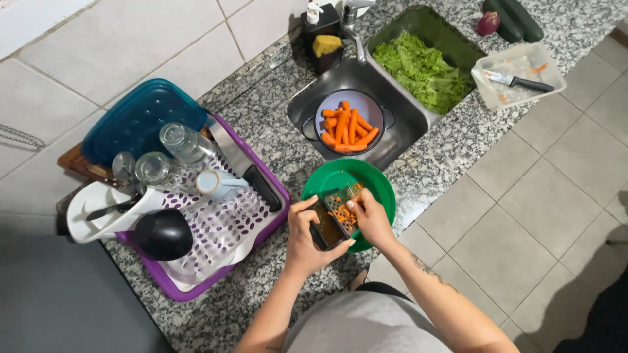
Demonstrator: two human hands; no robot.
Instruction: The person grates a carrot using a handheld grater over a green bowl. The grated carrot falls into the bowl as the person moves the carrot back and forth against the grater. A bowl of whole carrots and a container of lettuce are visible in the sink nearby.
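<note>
While the left hand [304, 238] keeps a closed grip on the grater [335, 219] over the green bowl [379, 186], the right hand [369, 219] presses a carrot piece [351, 206] against it; peeled carrots [347, 127] sit in a colander [327, 108] just beyond the bowl.

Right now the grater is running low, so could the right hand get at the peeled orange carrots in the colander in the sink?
Probably yes: the carrots lie uncovered just beyond the right hand, with nothing standing between.
</note>
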